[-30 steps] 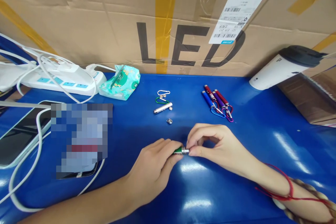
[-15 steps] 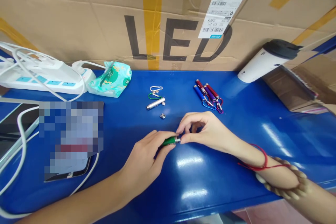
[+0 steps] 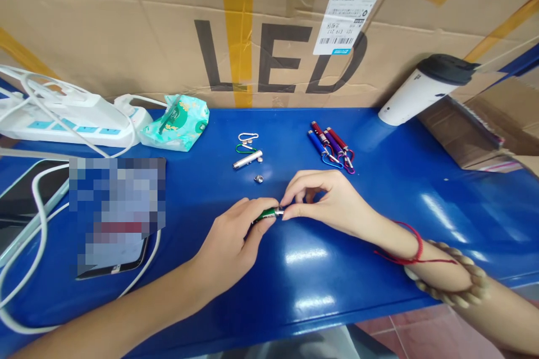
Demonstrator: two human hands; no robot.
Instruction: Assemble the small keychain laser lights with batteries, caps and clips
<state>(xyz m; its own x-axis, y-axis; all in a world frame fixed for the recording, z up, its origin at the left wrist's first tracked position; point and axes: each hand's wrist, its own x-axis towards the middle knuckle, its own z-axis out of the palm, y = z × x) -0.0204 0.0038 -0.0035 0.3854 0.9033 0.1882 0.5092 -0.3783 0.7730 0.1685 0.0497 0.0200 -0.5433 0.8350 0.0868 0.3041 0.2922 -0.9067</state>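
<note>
My left hand (image 3: pixel 236 235) is closed around a small green keychain flashlight (image 3: pixel 266 215), whose silver end points right. At that silver end, my right hand (image 3: pixel 324 193) pinches with thumb and forefinger; whether a loose small part is between them is hidden. Beyond my hands lie a silver flashlight body (image 3: pixel 248 160), a small silver cap (image 3: pixel 258 179), a green carabiner clip (image 3: pixel 246 149) and a silver carabiner clip (image 3: pixel 248 137), with tiny round pieces beside them. Farther right is a group of several blue, red and purple keychain flashlights (image 3: pixel 327 137) with coloured clips.
On the blue table (image 3: pixel 357 291), a phone (image 3: pixel 138 261), white cables and a power strip (image 3: pixel 84 118) occupy the left. A tissue pack (image 3: pixel 179 123) lies beside the strip. A white cup (image 3: pixel 416 95) leans at the back right near an open cardboard box (image 3: pixel 467 140). A large carton (image 3: pixel 147 28) stands behind.
The camera view has shifted slightly, so everything sits a little higher in the picture. Both hands keep nearly the same hold at the green flashlight's silver end.
</note>
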